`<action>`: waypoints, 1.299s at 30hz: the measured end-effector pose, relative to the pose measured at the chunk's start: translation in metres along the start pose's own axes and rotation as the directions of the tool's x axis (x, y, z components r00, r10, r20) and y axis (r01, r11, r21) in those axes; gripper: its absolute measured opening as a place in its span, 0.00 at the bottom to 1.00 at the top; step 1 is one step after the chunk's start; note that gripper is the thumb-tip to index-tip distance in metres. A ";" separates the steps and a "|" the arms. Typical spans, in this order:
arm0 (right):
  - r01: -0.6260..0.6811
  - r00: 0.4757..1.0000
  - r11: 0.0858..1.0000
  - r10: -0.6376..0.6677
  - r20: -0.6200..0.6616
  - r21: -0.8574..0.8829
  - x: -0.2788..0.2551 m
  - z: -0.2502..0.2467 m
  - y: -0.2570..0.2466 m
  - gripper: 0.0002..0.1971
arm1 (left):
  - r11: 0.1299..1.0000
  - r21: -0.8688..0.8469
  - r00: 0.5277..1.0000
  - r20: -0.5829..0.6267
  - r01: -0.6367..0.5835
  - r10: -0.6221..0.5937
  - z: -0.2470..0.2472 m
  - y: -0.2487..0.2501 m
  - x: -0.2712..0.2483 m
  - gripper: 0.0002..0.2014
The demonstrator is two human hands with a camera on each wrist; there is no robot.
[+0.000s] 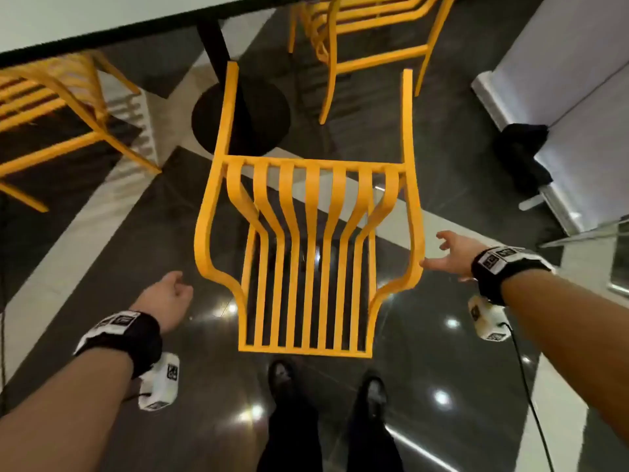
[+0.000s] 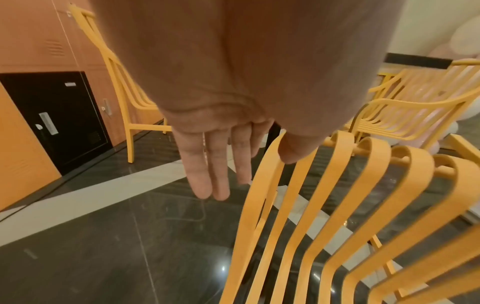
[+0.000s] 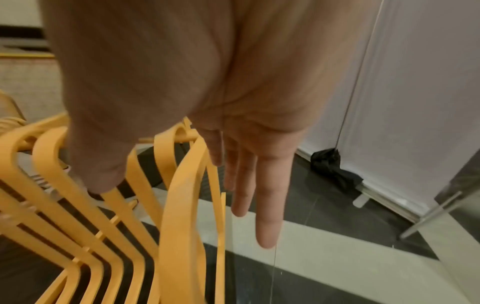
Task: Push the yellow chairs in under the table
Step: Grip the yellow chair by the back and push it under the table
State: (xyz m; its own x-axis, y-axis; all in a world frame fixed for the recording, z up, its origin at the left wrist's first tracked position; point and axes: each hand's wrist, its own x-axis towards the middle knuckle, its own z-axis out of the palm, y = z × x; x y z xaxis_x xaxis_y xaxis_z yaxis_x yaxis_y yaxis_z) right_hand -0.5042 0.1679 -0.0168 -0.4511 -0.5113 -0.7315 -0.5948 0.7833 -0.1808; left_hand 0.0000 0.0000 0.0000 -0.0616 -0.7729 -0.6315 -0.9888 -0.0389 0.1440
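A yellow slatted chair (image 1: 311,199) stands in front of me with its back toward me and its seat pointing at the table (image 1: 68,25). The seat is out from under the tabletop. My left hand (image 1: 166,296) hangs just left of the chair's back frame without touching it. In the left wrist view its fingers (image 2: 221,164) are straight and hold nothing beside the slats (image 2: 262,185). My right hand (image 1: 449,255) is spread at the right side of the back. Its thumb lies over the slats and its straight fingers (image 3: 246,174) sit outside the frame (image 3: 182,205).
The table's black round base (image 1: 265,110) sits just beyond the chair. Another yellow chair (image 1: 68,144) stands at the left and a third (image 1: 381,57) at the upper right. A black bag (image 1: 520,148) lies by a white panel (image 1: 561,63). My shoes (image 1: 282,373) stand behind the chair.
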 end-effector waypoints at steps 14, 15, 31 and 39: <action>-0.067 0.994 0.963 0.087 -0.069 0.259 0.034 0.116 0.017 0.18 | 0.910 -0.413 0.998 -0.032 0.044 -0.063 0.058 0.009 0.089 0.17; -0.070 0.990 0.958 0.101 -0.099 0.277 0.033 0.115 0.014 0.18 | 0.908 -0.418 0.998 -0.030 0.038 -0.055 0.058 0.012 0.088 0.16; 0.065 0.929 0.898 0.105 -0.354 0.436 -0.039 0.018 -0.027 0.30 | 0.831 -0.547 0.963 -0.264 -0.100 -0.058 -0.032 0.047 0.019 0.22; 0.068 0.928 0.882 0.115 -0.353 0.465 -0.083 -0.039 -0.071 0.27 | 0.845 -0.532 0.941 -0.305 -0.043 -0.145 -0.085 0.040 -0.027 0.24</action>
State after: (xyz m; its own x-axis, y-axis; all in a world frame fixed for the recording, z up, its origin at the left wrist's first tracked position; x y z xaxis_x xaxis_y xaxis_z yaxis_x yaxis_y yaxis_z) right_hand -0.4505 0.1403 0.0822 -0.7223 -0.5095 -0.4677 -0.2457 0.8211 -0.5151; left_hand -0.0262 -0.0344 0.0874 0.1266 -0.9153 -0.3824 -0.7610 -0.3369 0.5544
